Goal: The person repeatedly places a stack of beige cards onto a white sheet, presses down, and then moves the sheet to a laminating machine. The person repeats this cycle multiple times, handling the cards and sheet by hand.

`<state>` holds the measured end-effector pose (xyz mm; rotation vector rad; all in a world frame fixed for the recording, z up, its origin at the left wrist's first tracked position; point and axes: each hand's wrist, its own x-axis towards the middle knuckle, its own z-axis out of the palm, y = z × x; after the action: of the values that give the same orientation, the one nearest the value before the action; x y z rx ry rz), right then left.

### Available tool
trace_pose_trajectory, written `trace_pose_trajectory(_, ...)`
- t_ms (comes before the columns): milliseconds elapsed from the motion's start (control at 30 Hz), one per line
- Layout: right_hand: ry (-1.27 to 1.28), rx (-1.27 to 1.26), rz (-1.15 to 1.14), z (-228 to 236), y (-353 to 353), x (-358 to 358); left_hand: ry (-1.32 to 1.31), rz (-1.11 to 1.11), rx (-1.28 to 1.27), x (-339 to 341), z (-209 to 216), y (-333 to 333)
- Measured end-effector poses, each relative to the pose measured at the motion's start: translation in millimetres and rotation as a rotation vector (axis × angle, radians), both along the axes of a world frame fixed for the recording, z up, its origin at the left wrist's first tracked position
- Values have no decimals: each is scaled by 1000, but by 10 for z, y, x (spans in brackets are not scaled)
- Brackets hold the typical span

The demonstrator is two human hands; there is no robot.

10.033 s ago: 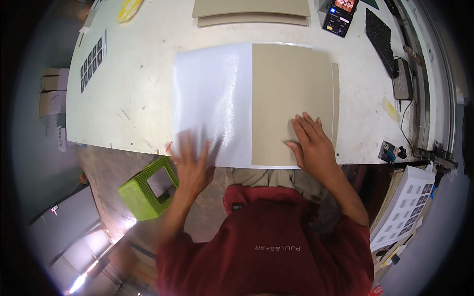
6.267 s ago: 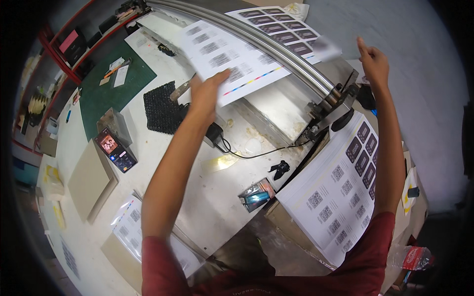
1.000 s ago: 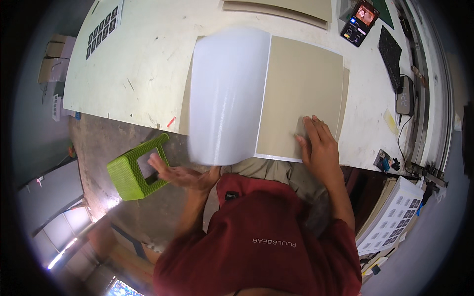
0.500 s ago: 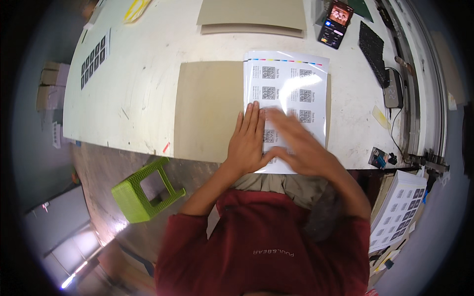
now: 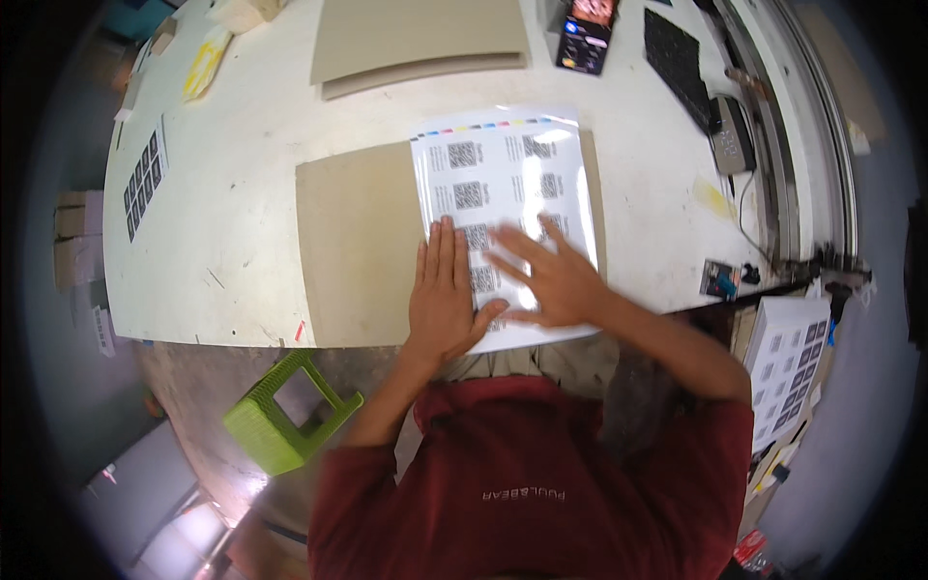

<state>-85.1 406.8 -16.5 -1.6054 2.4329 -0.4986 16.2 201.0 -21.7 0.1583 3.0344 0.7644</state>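
Note:
A glossy white printed sheet (image 5: pixel 503 174) with rows of small square code patches lies on the right half of a tan cardboard panel (image 5: pixel 358 242) near the table's front edge. My left hand (image 5: pixel 443 300) lies flat with fingers together on the sheet's left margin. My right hand (image 5: pixel 546 280) lies spread on the lower part of the sheet, blurred, its thumb touching the left hand. Both palms face down and hold nothing.
The white worktable (image 5: pixel 222 193) also carries a stack of cardboard panels (image 5: pixel 420 39), a phone on a stand (image 5: pixel 585 34), a black keyboard (image 5: pixel 681 63), a small sheet of dark patches (image 5: pixel 143 179). A green plastic stool (image 5: pixel 290 411) stands on the floor at left; printed sheets (image 5: pixel 788 367) at right.
One second ago the left hand was down by the stool and the sheet was lifted and curled. Now the sheet lies flat, printed side up, with both hands pressing on it.

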Motion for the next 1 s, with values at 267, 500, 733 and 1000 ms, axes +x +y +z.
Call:
trace_pose_trajectory(267, 223, 27, -426, -171, 16, -598, 33, 26, -81, 20, -65, 59)
trace_pose_trajectory(500, -209, 87, -378, 338, 1086, 1203, 19, 9, -129, -45, 21, 85)
trace_pose_trajectory(733, 497, 119, -1915, 1085, 3599, 1784, 97, 241, -62, -211, -166, -557)
trace_pose_trajectory(1000, -125, 155, -2461, 1185, 4929, 2380, 247, 197, -434, -698, -135, -1104)
